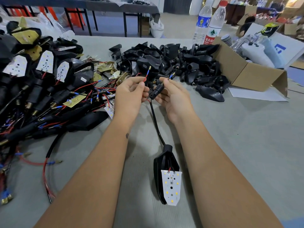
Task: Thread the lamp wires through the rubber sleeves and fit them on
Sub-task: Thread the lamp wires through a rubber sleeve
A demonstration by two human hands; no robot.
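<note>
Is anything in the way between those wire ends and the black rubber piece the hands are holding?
Nothing visible. The left hand pinches the red wire, the right hand holds the rubber sleeve, with open air between.

Black rubber sleeve [156,92], ribbed. Red wire [146,78] with blue collar and brass tip. Black cable [156,124]. White LED board [171,188] dotted yellow, in black lamp shell [158,163]. Grey table [238,145]. Brown cardboard box [246,74]. Red-capped bottle [215,23], red-and-green label.
</note>
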